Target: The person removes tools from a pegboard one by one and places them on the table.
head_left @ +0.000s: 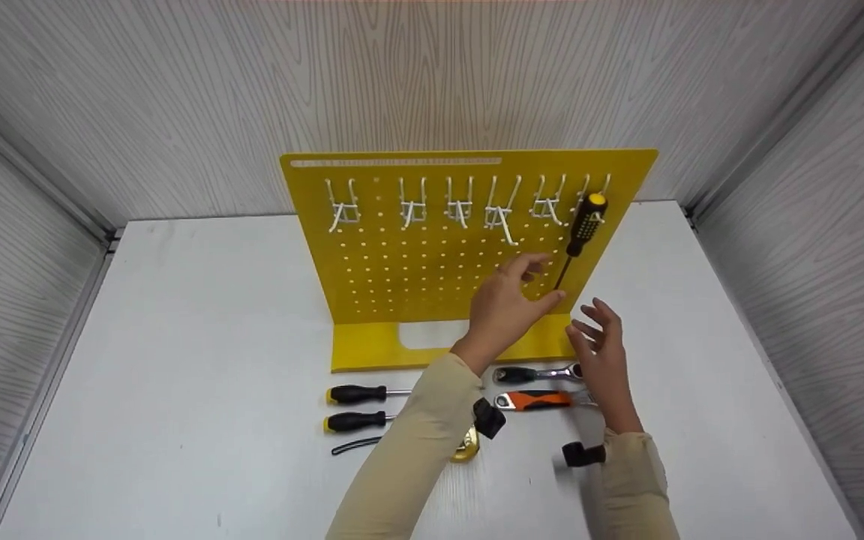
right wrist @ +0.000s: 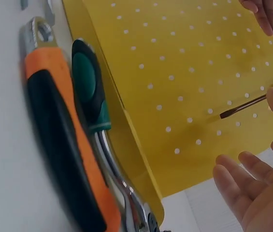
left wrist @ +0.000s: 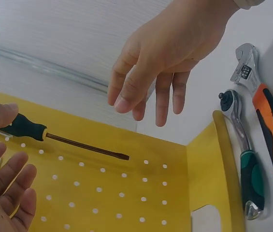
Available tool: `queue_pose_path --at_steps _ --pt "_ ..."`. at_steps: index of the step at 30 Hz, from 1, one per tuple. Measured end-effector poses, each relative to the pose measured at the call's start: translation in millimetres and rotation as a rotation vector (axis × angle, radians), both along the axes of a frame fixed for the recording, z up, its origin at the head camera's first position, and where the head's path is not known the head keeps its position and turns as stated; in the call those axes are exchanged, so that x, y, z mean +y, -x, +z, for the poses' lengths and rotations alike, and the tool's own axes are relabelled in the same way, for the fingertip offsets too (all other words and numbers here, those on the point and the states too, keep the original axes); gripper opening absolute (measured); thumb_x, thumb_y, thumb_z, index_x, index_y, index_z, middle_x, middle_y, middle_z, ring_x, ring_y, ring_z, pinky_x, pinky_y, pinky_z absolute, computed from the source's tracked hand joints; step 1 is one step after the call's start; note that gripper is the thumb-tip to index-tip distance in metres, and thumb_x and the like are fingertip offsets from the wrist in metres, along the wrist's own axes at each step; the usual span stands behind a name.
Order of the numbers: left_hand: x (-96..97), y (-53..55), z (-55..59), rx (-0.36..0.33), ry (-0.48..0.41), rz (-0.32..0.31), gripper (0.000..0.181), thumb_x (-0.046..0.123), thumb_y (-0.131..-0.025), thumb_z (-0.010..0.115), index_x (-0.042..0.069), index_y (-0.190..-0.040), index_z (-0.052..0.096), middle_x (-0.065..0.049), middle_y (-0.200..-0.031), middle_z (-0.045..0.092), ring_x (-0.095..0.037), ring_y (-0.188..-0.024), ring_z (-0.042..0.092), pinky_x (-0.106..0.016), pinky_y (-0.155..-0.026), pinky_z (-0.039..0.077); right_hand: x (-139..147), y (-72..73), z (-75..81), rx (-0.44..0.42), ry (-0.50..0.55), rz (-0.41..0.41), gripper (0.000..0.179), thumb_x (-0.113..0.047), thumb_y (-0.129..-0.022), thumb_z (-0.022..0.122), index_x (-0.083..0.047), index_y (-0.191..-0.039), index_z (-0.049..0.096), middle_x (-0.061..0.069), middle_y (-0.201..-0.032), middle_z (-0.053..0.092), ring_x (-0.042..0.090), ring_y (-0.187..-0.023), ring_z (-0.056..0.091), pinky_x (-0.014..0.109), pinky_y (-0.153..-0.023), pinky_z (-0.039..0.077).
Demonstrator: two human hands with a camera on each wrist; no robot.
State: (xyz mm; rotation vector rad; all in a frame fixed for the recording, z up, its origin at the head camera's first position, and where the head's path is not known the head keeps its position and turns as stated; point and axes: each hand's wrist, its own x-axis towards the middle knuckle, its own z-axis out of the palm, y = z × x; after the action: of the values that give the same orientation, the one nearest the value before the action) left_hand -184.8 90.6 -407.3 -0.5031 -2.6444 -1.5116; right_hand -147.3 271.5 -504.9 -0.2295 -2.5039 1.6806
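A flat-blade screwdriver point(head_left: 586, 227) with a black and yellow handle hangs tip down from the rightmost hook of the yellow pegboard point(head_left: 402, 281). My left hand point(head_left: 505, 311) is in front of the board, just left of the screwdriver's shaft, fingers relaxed and holding nothing. In the left wrist view its thumb overlaps the handle. Lower and to the right, my right hand point(head_left: 603, 356) hovers by the board's right edge with loosely bent fingers and nothing in them. The right wrist view shows the blade tip point(right wrist: 229, 113) beyond the right hand's spread fingers.
Several bare white hooks point(head_left: 413, 214) line the board. On the white table before it lie a ratchet wrench point(head_left: 518, 375), an orange-handled adjustable wrench point(head_left: 541, 400) and two screwdrivers point(head_left: 357, 394). A yellow tape measure point(head_left: 466, 450) with a black strap is partly hidden by the left sleeve.
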Motion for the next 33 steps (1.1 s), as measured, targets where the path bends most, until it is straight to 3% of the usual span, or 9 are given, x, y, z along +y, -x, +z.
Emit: queue_pose_path --at_steps 11,20,26,33 --pt "7.2 9.8 16.5 0.011 -0.021 -0.03 0.051 0.037 -0.088 0.07 0.021 -0.133 0.054 0.004 -0.126 0.063 -0.01 -0.114 0.059 -0.026 -0.089 0.049 -13 12.4 10.2 0.065 0.157 0.053 0.061 -0.022 -0.098 0.055 -0.017 -0.15 0.022 0.012 -0.151 0.034 0.029 -0.133 0.045 0.045 -0.112 0.035" --pt "14.1 13.4 22.0 -0.03 -0.075 -0.045 0.05 0.035 -0.088 0.07 0.023 -0.133 0.052 0.006 -0.127 0.062 -0.008 -0.116 0.058 -0.027 -0.094 0.048 -22 17.3 11.8 0.053 0.184 0.084 0.069 -0.024 -0.095 0.061 -0.023 -0.15 0.022 0.004 -0.153 0.032 0.021 -0.136 0.043 0.037 -0.112 0.037" --pt "18.9 18.1 26.3 -0.036 -0.04 -0.036 0.052 0.037 -0.088 0.07 0.025 -0.134 0.051 0.008 -0.128 0.061 -0.006 -0.118 0.057 -0.026 -0.096 0.047 -26 21.6 14.1 0.055 0.205 0.099 0.068 -0.028 -0.094 0.061 -0.022 -0.15 0.022 0.002 -0.151 0.032 0.017 -0.133 0.045 0.024 -0.106 0.041" --pt "23.5 24.5 24.7 -0.105 -0.043 -0.042 0.053 0.04 -0.087 0.069 0.029 -0.136 0.05 0.011 -0.129 0.06 -0.006 -0.121 0.055 -0.03 -0.099 0.046 -27 26.7 14.7 0.069 0.191 0.095 0.063 -0.026 -0.097 0.057 -0.02 -0.149 0.023 0.006 -0.15 0.034 0.021 -0.131 0.047 0.025 -0.106 0.042"
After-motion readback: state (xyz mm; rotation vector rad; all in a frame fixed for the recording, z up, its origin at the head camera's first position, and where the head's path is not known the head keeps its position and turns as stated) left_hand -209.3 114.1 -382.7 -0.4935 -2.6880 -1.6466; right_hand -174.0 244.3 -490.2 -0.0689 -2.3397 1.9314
